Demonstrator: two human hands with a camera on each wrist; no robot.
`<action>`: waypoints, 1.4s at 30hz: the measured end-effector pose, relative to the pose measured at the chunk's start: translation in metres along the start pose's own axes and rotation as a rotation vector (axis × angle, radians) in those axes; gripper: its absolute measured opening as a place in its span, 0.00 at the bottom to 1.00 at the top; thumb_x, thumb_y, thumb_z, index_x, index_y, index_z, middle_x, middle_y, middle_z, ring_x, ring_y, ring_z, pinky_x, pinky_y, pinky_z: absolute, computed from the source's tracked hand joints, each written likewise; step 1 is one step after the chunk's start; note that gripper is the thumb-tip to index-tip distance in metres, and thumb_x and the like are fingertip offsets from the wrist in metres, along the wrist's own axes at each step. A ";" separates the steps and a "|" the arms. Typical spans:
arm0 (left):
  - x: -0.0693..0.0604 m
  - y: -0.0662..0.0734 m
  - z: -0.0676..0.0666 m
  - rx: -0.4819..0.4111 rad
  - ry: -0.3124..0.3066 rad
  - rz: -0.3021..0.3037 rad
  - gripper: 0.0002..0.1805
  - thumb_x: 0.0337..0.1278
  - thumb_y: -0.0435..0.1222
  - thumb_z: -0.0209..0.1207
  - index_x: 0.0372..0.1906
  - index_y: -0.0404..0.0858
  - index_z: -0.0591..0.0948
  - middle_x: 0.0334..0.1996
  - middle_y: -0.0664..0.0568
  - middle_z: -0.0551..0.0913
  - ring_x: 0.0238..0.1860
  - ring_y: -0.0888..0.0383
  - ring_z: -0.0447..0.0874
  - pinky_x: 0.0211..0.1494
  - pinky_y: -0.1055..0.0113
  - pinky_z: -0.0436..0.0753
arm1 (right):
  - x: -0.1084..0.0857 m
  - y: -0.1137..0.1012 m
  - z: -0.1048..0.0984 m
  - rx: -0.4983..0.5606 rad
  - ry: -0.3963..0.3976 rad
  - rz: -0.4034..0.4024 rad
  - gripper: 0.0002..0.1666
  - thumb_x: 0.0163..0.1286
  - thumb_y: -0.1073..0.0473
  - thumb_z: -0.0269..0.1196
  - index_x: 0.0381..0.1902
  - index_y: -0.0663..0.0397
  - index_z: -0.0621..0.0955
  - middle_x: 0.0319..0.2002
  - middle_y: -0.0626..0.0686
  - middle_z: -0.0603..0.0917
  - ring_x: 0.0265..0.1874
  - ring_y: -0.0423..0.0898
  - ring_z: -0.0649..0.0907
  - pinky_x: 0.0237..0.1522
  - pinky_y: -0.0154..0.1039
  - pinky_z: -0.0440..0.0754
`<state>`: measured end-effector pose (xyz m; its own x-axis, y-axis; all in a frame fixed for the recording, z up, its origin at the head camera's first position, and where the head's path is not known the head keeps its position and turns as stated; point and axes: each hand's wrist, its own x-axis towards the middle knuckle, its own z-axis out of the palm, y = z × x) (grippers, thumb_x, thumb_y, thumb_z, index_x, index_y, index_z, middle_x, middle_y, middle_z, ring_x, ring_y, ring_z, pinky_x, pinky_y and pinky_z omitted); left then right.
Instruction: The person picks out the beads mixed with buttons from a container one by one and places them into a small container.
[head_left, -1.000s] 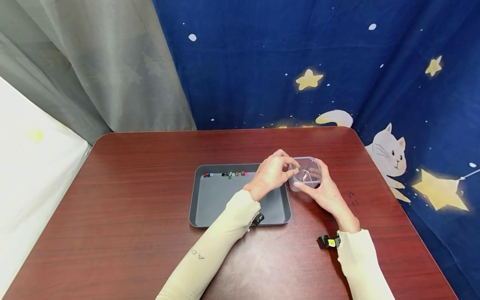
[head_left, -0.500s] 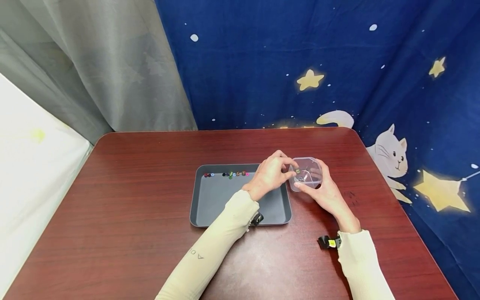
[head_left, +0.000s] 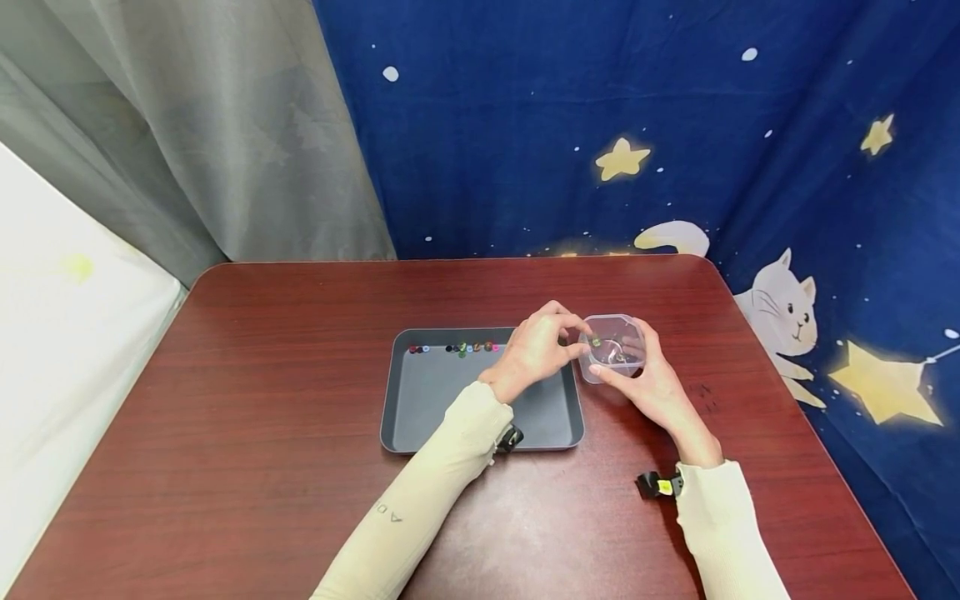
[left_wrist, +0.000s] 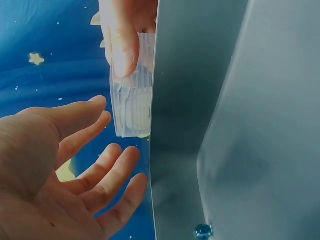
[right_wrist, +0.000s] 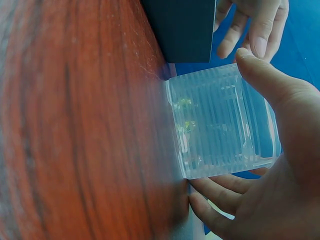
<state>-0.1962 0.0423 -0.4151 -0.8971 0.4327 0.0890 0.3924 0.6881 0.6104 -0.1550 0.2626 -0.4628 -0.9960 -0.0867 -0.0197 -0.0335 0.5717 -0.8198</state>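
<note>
My right hand [head_left: 654,383] grips a clear plastic container [head_left: 611,371], with the thumb on its near side and the fingers round the right. Through the ribbed wall of the container [right_wrist: 215,125], greenish specks show low down in the right wrist view. A small green bead [head_left: 596,341] lies in the container by its left wall. At the left rim is my left hand [head_left: 534,348], its thumb and index finger apart. No object shows between the fingers of the left hand [left_wrist: 80,165] in the left wrist view.
A dark grey tray [head_left: 435,404] lies left of the container, partly under my left forearm. Several small coloured beads [head_left: 462,347] sit along its far side. A blue bead [left_wrist: 203,231] shows in the left wrist view. The brown table [head_left: 247,417] ends at curtains.
My left thumb and index finger have parted and drawn back slightly left. The green bead that was between them now lies in the container. My right hand keeps its hold on the container.
</note>
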 end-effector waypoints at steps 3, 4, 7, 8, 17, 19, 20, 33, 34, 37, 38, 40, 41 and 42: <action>-0.002 -0.002 -0.002 0.015 0.012 0.006 0.14 0.64 0.46 0.71 0.53 0.54 0.89 0.52 0.56 0.82 0.52 0.58 0.88 0.44 0.67 0.82 | 0.000 0.001 0.001 0.003 0.006 -0.009 0.62 0.66 0.45 0.74 0.83 0.42 0.46 0.74 0.65 0.67 0.71 0.63 0.71 0.72 0.66 0.68; -0.003 -0.003 -0.003 0.019 0.015 0.006 0.14 0.64 0.46 0.71 0.53 0.54 0.89 0.52 0.57 0.83 0.52 0.58 0.88 0.45 0.67 0.82 | 0.000 0.001 0.001 0.004 0.007 -0.010 0.62 0.66 0.45 0.74 0.83 0.42 0.47 0.73 0.64 0.67 0.71 0.63 0.71 0.72 0.66 0.68; -0.004 -0.004 -0.006 0.029 0.017 0.002 0.13 0.63 0.46 0.71 0.52 0.53 0.89 0.51 0.57 0.83 0.51 0.60 0.88 0.46 0.66 0.82 | 0.001 0.001 0.002 0.008 0.006 -0.012 0.62 0.66 0.45 0.74 0.83 0.42 0.47 0.74 0.64 0.67 0.71 0.63 0.71 0.73 0.67 0.67; -0.004 -0.005 -0.006 0.035 0.015 0.000 0.13 0.63 0.46 0.71 0.51 0.54 0.89 0.51 0.57 0.83 0.51 0.60 0.88 0.47 0.65 0.82 | 0.001 0.001 0.002 0.010 0.006 -0.013 0.62 0.66 0.45 0.75 0.83 0.42 0.47 0.74 0.64 0.67 0.71 0.63 0.70 0.73 0.67 0.67; -0.005 -0.013 -0.014 0.056 -0.013 -0.025 0.14 0.64 0.45 0.71 0.53 0.52 0.89 0.52 0.58 0.83 0.55 0.58 0.87 0.52 0.64 0.83 | 0.002 0.000 0.003 0.001 0.011 -0.023 0.62 0.66 0.45 0.75 0.83 0.43 0.47 0.73 0.64 0.67 0.70 0.63 0.71 0.72 0.66 0.68; -0.006 -0.015 -0.016 0.054 -0.003 -0.021 0.14 0.64 0.45 0.71 0.53 0.50 0.89 0.52 0.57 0.84 0.55 0.57 0.87 0.53 0.62 0.83 | 0.002 -0.001 0.002 -0.008 0.013 -0.020 0.62 0.66 0.44 0.74 0.83 0.42 0.47 0.73 0.64 0.67 0.71 0.63 0.71 0.72 0.67 0.68; -0.006 -0.016 -0.018 0.053 0.001 -0.019 0.14 0.64 0.44 0.71 0.52 0.50 0.89 0.52 0.56 0.84 0.55 0.57 0.87 0.54 0.61 0.83 | 0.002 -0.001 0.002 -0.012 0.014 -0.018 0.62 0.66 0.44 0.74 0.83 0.42 0.47 0.73 0.64 0.67 0.71 0.63 0.70 0.72 0.67 0.68; -0.013 -0.032 -0.028 0.054 0.043 -0.028 0.13 0.62 0.40 0.72 0.51 0.48 0.89 0.50 0.53 0.85 0.55 0.54 0.86 0.58 0.59 0.84 | 0.000 0.002 0.001 -0.029 -0.001 0.002 0.63 0.66 0.39 0.73 0.84 0.40 0.46 0.76 0.64 0.65 0.75 0.63 0.67 0.74 0.70 0.66; -0.014 -0.033 -0.029 0.059 0.042 -0.027 0.13 0.62 0.40 0.72 0.51 0.49 0.89 0.50 0.53 0.85 0.55 0.54 0.86 0.59 0.59 0.83 | 0.000 0.003 0.001 -0.030 0.000 0.004 0.63 0.66 0.39 0.73 0.84 0.39 0.46 0.76 0.64 0.64 0.75 0.64 0.67 0.74 0.70 0.66; -0.016 -0.037 -0.032 0.071 0.041 -0.035 0.14 0.61 0.39 0.73 0.51 0.49 0.90 0.50 0.54 0.85 0.55 0.55 0.84 0.60 0.59 0.83 | 0.000 0.004 0.002 -0.032 -0.002 0.003 0.63 0.66 0.39 0.73 0.84 0.40 0.46 0.76 0.64 0.64 0.75 0.64 0.67 0.74 0.70 0.65; -0.017 -0.038 -0.033 0.080 0.042 -0.038 0.13 0.61 0.38 0.73 0.51 0.50 0.90 0.51 0.54 0.85 0.56 0.55 0.83 0.61 0.59 0.83 | 0.000 0.004 0.002 -0.031 -0.001 0.004 0.63 0.65 0.39 0.73 0.83 0.40 0.46 0.76 0.64 0.64 0.75 0.63 0.67 0.74 0.70 0.65; -0.018 -0.041 -0.036 0.102 0.038 -0.045 0.13 0.61 0.37 0.72 0.51 0.50 0.90 0.51 0.55 0.84 0.57 0.55 0.82 0.62 0.58 0.83 | 0.001 0.004 0.002 -0.031 0.002 -0.001 0.63 0.66 0.39 0.73 0.83 0.40 0.46 0.76 0.64 0.64 0.75 0.63 0.67 0.74 0.70 0.65; -0.019 -0.042 -0.037 0.108 0.033 -0.050 0.13 0.62 0.37 0.72 0.51 0.50 0.90 0.52 0.55 0.84 0.58 0.54 0.81 0.62 0.57 0.83 | 0.001 0.003 0.002 -0.030 0.003 -0.004 0.63 0.66 0.40 0.73 0.83 0.41 0.46 0.76 0.64 0.65 0.75 0.63 0.67 0.74 0.69 0.65; -0.019 -0.043 -0.038 0.118 0.026 -0.054 0.13 0.62 0.36 0.72 0.51 0.50 0.90 0.52 0.54 0.84 0.59 0.53 0.81 0.62 0.57 0.83 | 0.001 0.003 0.002 -0.030 0.005 -0.005 0.63 0.65 0.40 0.73 0.83 0.41 0.46 0.76 0.64 0.65 0.75 0.63 0.67 0.74 0.69 0.65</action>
<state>-0.2039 -0.0179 -0.4128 -0.9219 0.3790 0.0800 0.3633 0.7745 0.5179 -0.1556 0.2626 -0.4666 -0.9963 -0.0856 -0.0125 -0.0411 0.5956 -0.8022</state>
